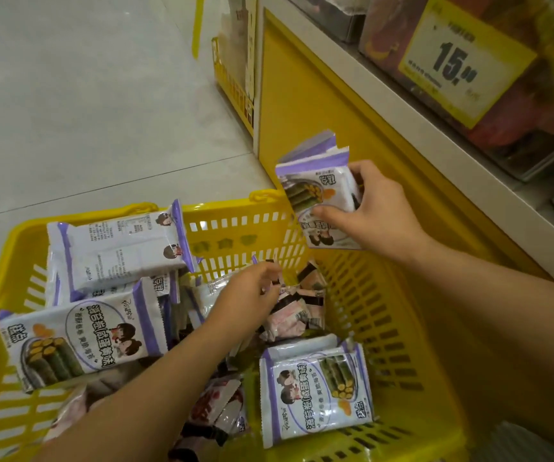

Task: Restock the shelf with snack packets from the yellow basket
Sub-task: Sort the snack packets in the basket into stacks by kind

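Observation:
The yellow basket (385, 328) sits on the floor below me, holding several white-and-purple snack packets (79, 341) and smaller dark and pink packets (297, 315). My right hand (379, 211) grips a small stack of white-and-purple packets (315, 191) above the basket's far right corner, near the shelf. My left hand (249, 295) reaches down into the middle of the basket, its fingers curled on a small packet among the pile. The shelf (402, 128) runs along the right, with a white edge and a yellow base.
A yellow price tag (462, 58) reading 15 hangs on the shelf front, with red and orange goods behind it. Another yellow basket (232, 81) stands farther along the grey tiled floor (85, 111).

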The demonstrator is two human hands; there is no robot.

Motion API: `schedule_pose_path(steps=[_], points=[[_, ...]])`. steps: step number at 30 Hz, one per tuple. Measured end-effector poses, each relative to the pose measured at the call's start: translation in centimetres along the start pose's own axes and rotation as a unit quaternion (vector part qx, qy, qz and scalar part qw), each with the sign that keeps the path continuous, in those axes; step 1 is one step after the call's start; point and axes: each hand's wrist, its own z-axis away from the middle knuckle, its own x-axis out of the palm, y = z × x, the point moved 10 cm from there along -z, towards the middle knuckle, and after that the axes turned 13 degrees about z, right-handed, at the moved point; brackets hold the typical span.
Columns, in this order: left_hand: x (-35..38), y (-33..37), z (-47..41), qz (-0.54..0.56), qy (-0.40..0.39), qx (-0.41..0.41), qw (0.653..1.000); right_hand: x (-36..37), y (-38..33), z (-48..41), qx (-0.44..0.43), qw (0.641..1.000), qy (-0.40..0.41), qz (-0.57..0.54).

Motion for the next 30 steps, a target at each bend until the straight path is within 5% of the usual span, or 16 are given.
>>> schedule_pose_path(steps=[7, 13, 20, 30], points=[[7.1, 0.1, -2.4, -0.225, -0.175, 0.073, 0.956, 1.7, 0.7, -0.7, -0.023, 0.995, 0.065, -0.066], [11.3, -3.4, -4.4, -0.32, -0.299, 0.008, 0.899, 1.1, 1.7, -0.7, -0.03, 0.99, 0.112, -0.075], [12.1, -6.5, -5.3, -0.354, -0.35, -0.051, 0.866, 1.1, 1.9, -0.7, -0.029, 0.99, 0.116, -0.075], [12.8, -5.3, -4.6, -0.301, -0.317, 0.029, 0.899, 1.1, 2.0, -0.7, -0.025, 0.989, 0.12, -0.08]])
